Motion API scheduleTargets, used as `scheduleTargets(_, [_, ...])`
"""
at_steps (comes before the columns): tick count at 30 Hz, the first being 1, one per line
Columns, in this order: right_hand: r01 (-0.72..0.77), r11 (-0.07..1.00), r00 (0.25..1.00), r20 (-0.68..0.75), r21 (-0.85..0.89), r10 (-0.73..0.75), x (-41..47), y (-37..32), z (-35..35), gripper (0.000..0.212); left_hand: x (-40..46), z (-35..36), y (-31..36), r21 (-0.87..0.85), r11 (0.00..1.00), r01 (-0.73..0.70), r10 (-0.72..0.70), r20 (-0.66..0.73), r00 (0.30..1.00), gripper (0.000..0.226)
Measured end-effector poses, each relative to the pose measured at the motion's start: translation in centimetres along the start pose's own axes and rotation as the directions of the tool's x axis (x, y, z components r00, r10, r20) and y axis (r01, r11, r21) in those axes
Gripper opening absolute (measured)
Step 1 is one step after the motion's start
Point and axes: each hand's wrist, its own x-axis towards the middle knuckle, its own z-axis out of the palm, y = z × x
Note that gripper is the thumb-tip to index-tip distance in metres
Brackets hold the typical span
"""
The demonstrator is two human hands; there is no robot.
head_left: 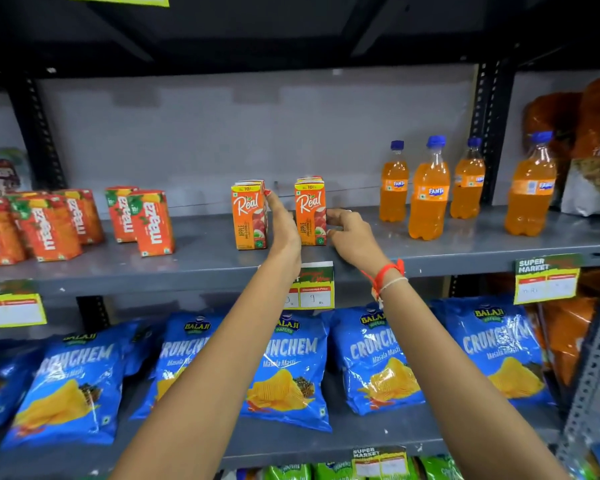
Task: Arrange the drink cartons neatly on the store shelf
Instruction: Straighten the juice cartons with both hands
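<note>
Two rows of orange Real apple cartons stand upright on the grey shelf (465,251). The left Real carton (248,216) has my left hand (284,223) flat against its right side, fingers straight. The right Real carton (309,213) has my right hand (347,233) touching its right side with thumb and fingertips. My left hand fills the gap between the two cartons. To the left stand several red-orange Maaza cartons (151,221), and a further group of Maaza cartons (45,226) sits near the left edge.
Several Fanta bottles (428,192) stand to the right of my hands. Snack bags (593,150) fill the far right of the shelf. Blue chip bags (284,365) lie on the shelf below. Price tags (314,287) hang from the shelf edge.
</note>
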Motion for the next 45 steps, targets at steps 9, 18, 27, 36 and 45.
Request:
scheduleTargets(9, [-0.001, 1.000, 1.000, -0.004, -0.015, 0.001, 0.1, 0.2, -0.1, 0.031, -0.7, 0.2, 0.7, 0.057, 0.998, 0.038, -0.037, -0.006, 0.999, 0.080])
scheduleTargets(18, [0.225, 0.962, 0.823, -0.557, 0.152, -0.105, -3.4, -2.1, 4.6, 0.035, -4.9, -7.0, 1.9, 0.185, 0.827, -0.531, 0.559, -0.176, 0.810, 0.029])
scheduleTargets(27, [0.097, 0.981, 0.993, 0.044, 0.171, -0.106, -0.4, -8.8, 16.6, 0.042, 2.6, -20.8, 6.7, 0.245, 0.924, -0.293, 0.370, -0.381, 0.847, 0.059])
scheduleTargets(36, [-0.015, 0.995, 0.998, 0.061, 0.103, 0.008, 2.8, -10.8, 22.3, 0.025, 5.2, -22.8, 7.7, 0.019, 1.000, -0.018, 0.018, -0.002, 1.000, 0.069])
scheduleTargets(45, [-0.040, 0.983, 0.999, 0.024, 0.182, 0.036, 3.8, -12.8, 27.2, 0.033, 6.8, -27.6, 9.0, 0.098, 0.995, -0.020, 0.024, -0.044, 0.999, 0.080])
